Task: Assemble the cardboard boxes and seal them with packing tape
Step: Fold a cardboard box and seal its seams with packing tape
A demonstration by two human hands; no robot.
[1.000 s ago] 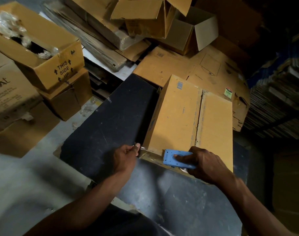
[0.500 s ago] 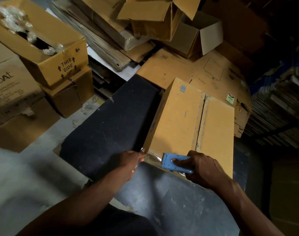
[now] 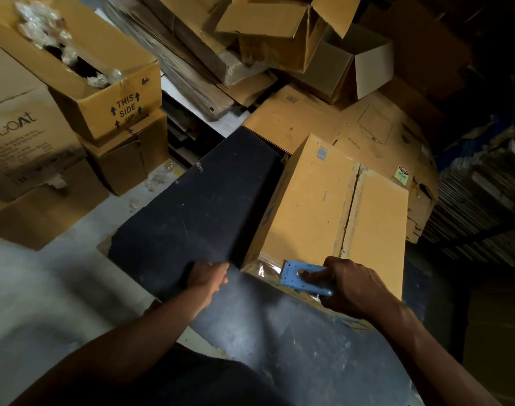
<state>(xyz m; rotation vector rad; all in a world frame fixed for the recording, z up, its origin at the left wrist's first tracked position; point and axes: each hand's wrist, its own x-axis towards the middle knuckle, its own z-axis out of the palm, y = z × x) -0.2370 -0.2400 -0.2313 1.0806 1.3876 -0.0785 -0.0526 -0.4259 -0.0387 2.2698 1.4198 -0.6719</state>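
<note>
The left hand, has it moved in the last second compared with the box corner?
Yes. The left hand has drawn away from the near corner of the cardboard box, leftward over the black mat.

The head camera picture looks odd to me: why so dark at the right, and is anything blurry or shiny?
Head view: light falls on the box, the right edge sinks into shadow; the left hand is smeared by blur; the tape beside the blue dispenser glints.

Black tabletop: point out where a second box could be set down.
Bare patches: the black tabletop left of the tan cardboard box, beyond the left hand; and the near stretch between both forearms. Crowded: behind and left, stacked brown cartons. Right hand holds the blue tape dispenser.
</note>
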